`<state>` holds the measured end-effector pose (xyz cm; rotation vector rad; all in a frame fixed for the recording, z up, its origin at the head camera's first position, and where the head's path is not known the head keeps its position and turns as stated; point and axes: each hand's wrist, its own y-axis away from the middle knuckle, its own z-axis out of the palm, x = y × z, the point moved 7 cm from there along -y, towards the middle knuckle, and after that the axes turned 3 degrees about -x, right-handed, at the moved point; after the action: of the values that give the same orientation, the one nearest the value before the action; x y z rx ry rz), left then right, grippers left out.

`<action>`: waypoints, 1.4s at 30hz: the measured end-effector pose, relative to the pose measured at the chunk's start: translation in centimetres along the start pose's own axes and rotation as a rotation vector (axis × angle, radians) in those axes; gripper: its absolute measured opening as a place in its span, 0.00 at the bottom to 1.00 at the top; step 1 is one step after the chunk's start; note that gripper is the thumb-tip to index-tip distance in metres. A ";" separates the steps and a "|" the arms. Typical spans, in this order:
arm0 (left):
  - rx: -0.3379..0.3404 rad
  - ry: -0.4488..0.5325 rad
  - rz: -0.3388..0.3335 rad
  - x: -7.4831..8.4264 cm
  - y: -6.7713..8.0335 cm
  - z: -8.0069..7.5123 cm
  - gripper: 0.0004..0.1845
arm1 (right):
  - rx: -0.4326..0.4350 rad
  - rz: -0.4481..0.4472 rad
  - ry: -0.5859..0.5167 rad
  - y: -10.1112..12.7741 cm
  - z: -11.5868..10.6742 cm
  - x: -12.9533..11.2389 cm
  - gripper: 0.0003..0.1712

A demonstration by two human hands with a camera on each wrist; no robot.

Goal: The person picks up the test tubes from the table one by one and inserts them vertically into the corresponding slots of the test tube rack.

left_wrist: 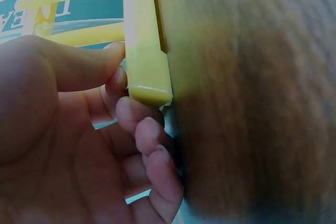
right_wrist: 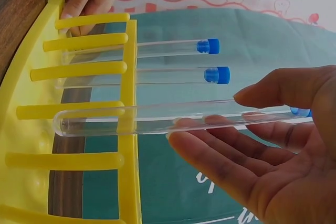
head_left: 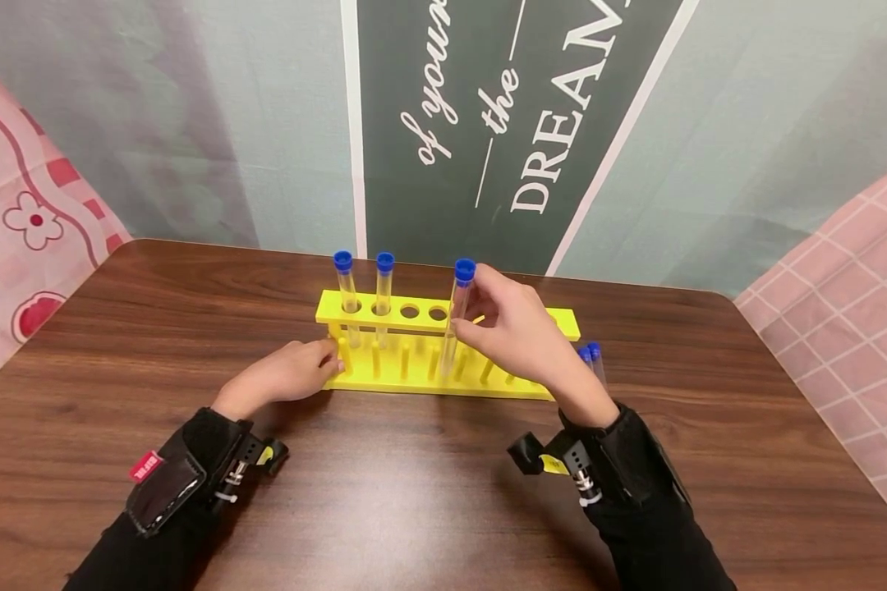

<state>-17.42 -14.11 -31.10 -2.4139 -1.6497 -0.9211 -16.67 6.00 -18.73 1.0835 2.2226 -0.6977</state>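
Tube [head_left: 456, 316] upright at yellow rack [head_left: 384, 378], cap up.

Head view: the right hand [head_left: 513, 332] pinches the tube between thumb and fingers just below its blue cap, its long axis near vertical, bottom end in front of the rack's pegs; the left hand [head_left: 288, 373] grips the rack's left end. Two capped tubes stand in the leftmost holes.
Left wrist view: curled fingers [left_wrist: 142, 124] and thumb clamp the rack's end [left_wrist: 144, 56].
Right wrist view: the tube [right_wrist: 152, 118] lies against the fingertips [right_wrist: 181, 127], rounded end between pegs.
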 end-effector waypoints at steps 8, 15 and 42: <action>-0.005 -0.007 -0.017 -0.1 0.0 0.1 0.10 | 0.019 -0.006 -0.033 -0.3 -0.2 0.0 0.12; 0.001 -0.006 -0.010 -0.1 -0.1 0.1 0.10 | 0.014 -0.008 -0.060 -0.6 -0.3 -0.1 0.10; 0.009 -0.006 0.019 0.0 0.0 0.1 0.10 | 0.010 -0.041 -0.115 -2.0 -0.5 -1.5 0.08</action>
<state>-17.38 -14.05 -31.17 -2.4252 -1.6261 -0.9023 -17.73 4.46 -16.99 0.9800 2.1504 -0.7698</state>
